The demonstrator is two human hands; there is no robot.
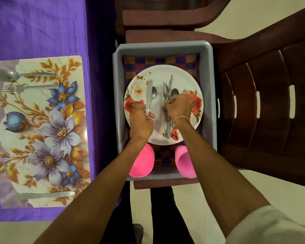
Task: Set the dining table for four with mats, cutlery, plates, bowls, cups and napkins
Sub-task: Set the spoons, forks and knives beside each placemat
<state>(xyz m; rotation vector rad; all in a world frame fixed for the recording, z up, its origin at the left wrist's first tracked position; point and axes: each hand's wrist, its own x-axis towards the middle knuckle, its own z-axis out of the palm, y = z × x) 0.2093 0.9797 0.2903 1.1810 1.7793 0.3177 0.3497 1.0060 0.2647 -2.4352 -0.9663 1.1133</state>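
The left hand (142, 125) grips a steel table knife (149, 95) over the white flowered plate (158, 72) in the grey plastic tub (209, 81); the right hand (179, 107) pinches loose steel cutlery (166, 93) lying on that plate.

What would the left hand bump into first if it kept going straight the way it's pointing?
Probably the spoon just beyond the left hand and its knife, on the plate; height is hard to judge. Past that, the tray and its far wall.
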